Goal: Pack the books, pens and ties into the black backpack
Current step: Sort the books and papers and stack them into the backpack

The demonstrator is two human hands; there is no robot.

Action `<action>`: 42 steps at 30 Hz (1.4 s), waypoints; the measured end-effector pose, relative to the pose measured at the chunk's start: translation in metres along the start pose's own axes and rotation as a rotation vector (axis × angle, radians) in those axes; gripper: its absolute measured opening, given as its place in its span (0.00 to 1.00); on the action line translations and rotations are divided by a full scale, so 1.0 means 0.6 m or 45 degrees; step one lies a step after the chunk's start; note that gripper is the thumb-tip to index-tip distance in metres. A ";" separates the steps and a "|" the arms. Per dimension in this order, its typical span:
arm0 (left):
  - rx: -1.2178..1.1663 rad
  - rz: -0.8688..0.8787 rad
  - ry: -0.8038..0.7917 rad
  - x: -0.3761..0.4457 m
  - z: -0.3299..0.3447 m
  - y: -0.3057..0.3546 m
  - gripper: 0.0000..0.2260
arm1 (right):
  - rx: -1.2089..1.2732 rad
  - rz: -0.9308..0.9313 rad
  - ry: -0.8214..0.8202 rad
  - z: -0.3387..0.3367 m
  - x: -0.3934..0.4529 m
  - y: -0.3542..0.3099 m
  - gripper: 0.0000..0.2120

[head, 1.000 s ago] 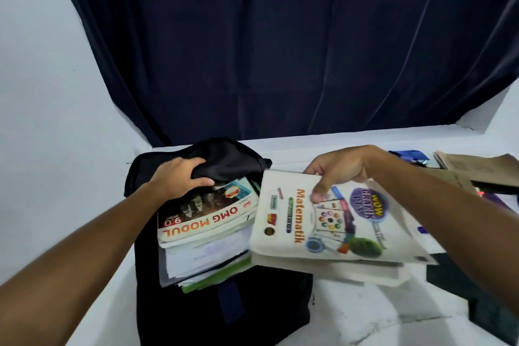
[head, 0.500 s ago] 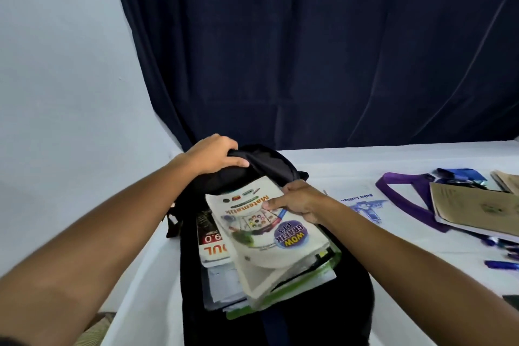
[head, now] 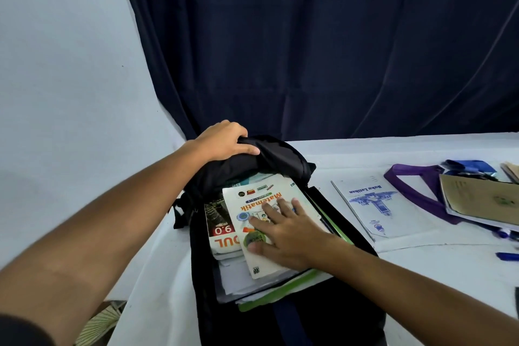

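At the tabletop's (head: 421,154) left edge, the white Matematik book (head: 261,205) sits atop the stack in the open black backpack (head: 323,317), right hand (head: 286,236) flat on its cover, left hand (head: 222,140) gripping the flap.

Single head-worn wide-angle view, looking forward and down from close above the white worktop (head: 421,261); both forearms reach in from the bottom edge, dark blue fabric curtain (head: 309,50) fills the background.
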State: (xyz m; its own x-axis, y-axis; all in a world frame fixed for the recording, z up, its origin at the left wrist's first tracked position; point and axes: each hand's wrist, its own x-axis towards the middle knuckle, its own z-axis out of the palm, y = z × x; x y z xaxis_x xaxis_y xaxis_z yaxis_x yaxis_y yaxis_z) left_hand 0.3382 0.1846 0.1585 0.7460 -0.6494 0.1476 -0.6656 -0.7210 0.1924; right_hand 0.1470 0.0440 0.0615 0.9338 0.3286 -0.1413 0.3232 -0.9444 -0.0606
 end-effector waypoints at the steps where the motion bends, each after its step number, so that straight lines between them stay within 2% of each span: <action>1: -0.003 0.002 -0.005 0.001 -0.001 0.000 0.23 | -0.001 0.014 0.002 0.009 0.005 -0.001 0.47; 4: -0.006 0.011 -0.019 0.004 -0.003 -0.001 0.24 | 0.045 0.081 0.008 0.009 0.041 -0.001 0.45; 8: -0.024 0.037 -0.028 0.007 -0.008 0.001 0.25 | 0.073 0.135 0.009 0.006 0.105 0.006 0.34; 14: -0.028 0.070 -0.031 0.012 -0.022 0.013 0.23 | 0.050 0.185 -0.010 -0.006 0.177 0.018 0.34; 20: -0.084 0.006 -0.045 0.008 -0.014 0.002 0.26 | -0.012 0.160 0.047 -0.008 0.201 0.031 0.34; 26: -0.120 -0.042 -0.044 -0.006 0.004 -0.010 0.18 | -0.068 0.045 0.209 -0.005 0.165 0.017 0.36; 30: -0.120 -0.023 -0.058 -0.017 0.020 -0.009 0.27 | 0.160 -0.141 0.312 -0.019 0.081 0.036 0.27; 33: -0.227 0.027 0.008 -0.005 0.036 0.016 0.36 | 0.418 -0.139 0.492 -0.029 0.000 0.080 0.22; 34: -0.268 0.049 0.034 0.005 0.044 0.030 0.36 | 0.471 -0.099 0.537 -0.031 -0.027 0.101 0.18; 35: -0.300 0.077 0.046 0.016 0.052 0.047 0.32 | 0.513 -0.042 0.566 -0.035 -0.053 0.120 0.15; 38: -0.363 0.192 0.013 0.061 0.087 0.136 0.12 | 0.558 0.202 0.621 -0.035 -0.139 0.196 0.12; 42: -0.398 0.337 -0.106 0.116 0.139 0.286 0.06 | 0.596 0.530 0.638 -0.031 -0.260 0.293 0.11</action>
State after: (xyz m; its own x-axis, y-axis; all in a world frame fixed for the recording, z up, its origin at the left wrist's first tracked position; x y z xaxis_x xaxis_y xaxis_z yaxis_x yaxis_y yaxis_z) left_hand 0.2745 -0.0045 0.1208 0.5376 -0.8288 0.1549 -0.7868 -0.4271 0.4455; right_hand 0.0613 -0.1735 0.0911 0.9574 -0.1983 0.2100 -0.0609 -0.8494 -0.5242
